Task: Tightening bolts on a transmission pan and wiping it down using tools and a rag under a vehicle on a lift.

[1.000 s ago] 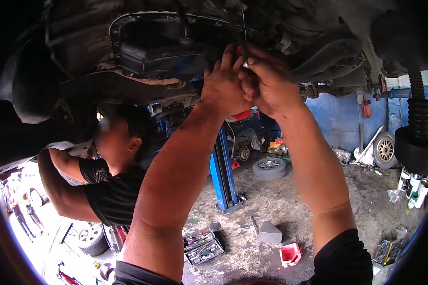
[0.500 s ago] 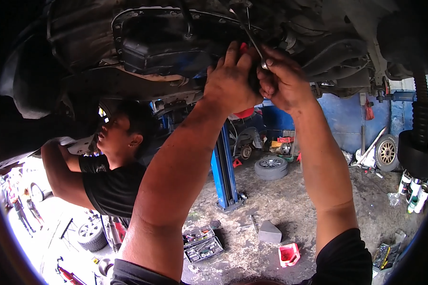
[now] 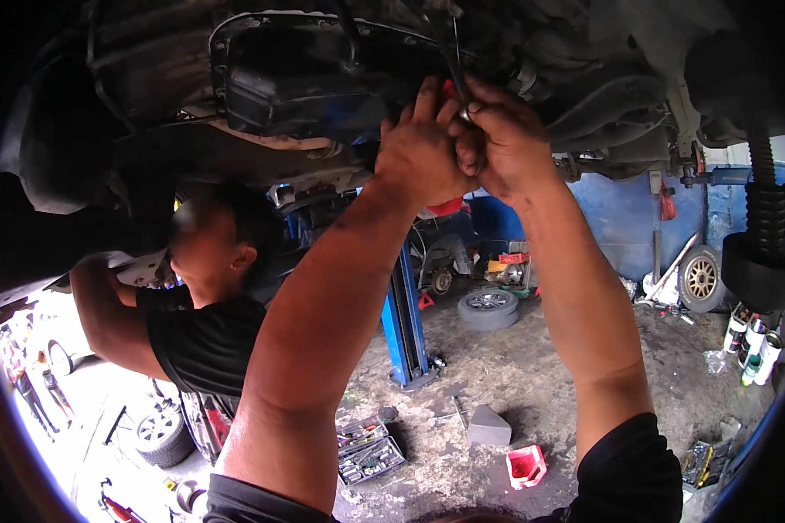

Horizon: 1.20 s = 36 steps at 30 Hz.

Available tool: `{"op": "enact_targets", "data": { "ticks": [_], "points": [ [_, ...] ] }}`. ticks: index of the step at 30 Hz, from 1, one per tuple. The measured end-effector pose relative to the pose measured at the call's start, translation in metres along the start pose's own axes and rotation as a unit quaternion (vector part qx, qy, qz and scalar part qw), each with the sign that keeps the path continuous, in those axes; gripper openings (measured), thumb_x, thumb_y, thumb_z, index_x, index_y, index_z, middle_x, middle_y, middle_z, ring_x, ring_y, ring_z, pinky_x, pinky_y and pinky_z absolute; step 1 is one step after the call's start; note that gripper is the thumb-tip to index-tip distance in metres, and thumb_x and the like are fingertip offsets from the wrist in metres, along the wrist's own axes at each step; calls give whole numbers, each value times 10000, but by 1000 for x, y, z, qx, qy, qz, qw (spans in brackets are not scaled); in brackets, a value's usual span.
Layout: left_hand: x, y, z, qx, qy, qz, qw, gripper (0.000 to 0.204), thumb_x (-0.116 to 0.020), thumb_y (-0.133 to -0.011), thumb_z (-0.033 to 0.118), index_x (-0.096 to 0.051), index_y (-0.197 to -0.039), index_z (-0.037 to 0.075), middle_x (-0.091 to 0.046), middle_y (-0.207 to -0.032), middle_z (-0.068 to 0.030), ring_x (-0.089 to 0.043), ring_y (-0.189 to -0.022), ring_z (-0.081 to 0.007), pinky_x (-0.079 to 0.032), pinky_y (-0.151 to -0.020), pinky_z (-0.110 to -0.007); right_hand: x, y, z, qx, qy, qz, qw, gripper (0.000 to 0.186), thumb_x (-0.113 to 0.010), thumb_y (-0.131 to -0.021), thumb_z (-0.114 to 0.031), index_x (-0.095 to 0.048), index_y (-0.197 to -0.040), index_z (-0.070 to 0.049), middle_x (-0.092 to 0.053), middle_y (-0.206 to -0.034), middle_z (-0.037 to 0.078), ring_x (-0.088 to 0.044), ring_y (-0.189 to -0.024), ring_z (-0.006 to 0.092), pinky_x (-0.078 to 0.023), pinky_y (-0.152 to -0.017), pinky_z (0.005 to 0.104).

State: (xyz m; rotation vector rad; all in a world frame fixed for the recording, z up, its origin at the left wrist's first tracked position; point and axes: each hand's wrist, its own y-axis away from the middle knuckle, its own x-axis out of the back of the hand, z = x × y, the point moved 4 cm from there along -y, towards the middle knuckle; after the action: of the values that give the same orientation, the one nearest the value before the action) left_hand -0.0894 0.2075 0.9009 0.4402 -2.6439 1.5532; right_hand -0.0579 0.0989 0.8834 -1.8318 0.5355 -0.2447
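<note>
My right hand (image 3: 508,139) is closed around a slim metal tool (image 3: 457,74) at 12 o'clock, angled up toward the vehicle underside (image 3: 602,87). My left hand (image 3: 423,157) is just beside it, fingers (image 3: 426,100) raised; I cannot tell whether they grip anything. Black pan (image 3: 301,100) noted at 11 o'clock, blue post (image 3: 398,327) at 6 o'clock.

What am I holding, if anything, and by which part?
Your right hand grips a slim metal tool near its lower end. Whether your left hand holds anything cannot be told.
</note>
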Motion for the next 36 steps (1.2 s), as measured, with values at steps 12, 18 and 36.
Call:
{"op": "enact_targets", "data": {
  "ticks": [12, 18, 36],
  "points": [
    [-9, -8, -4, 40, 119, 49, 991, 649, -561, -900, 352, -329, -1480, 175, -358, -1462, -213, -394, -1322, -336, -379, -1064, -448, -148, -72, 5, 263, -79, 84, 958, 180, -491, -960, -158, -518, -1072, -20, -643, -828, 103, -638, -629, 225, -546, -580, 355],
    [6, -9, -10, 176, -242, -169, 939, 783, -658, -816, 391, -304, -1482, 183, -323, -1486, -197, -438, -1292, -341, -375, -1066, -498, -102, 3, -10, 77, -32, 77, 994, 208, -523, -942, -122, -543, -1115, -8, -606, -761, 99, -552, -549, 160, -487, -508, 297],
    [13, 3, 5, 29, 98, 70, 992, 994, -813, -550, 313, -359, -1431, 239, -317, -1494, -209, -499, -1248, -421, -437, -970, -589, 41, 3, 8, 3, -77, -32, 997, 403, -522, -944, -105, -529, -1344, -52, -585, -733, 69, -481, -522, 128, -390, -489, 307]
  ]
}}
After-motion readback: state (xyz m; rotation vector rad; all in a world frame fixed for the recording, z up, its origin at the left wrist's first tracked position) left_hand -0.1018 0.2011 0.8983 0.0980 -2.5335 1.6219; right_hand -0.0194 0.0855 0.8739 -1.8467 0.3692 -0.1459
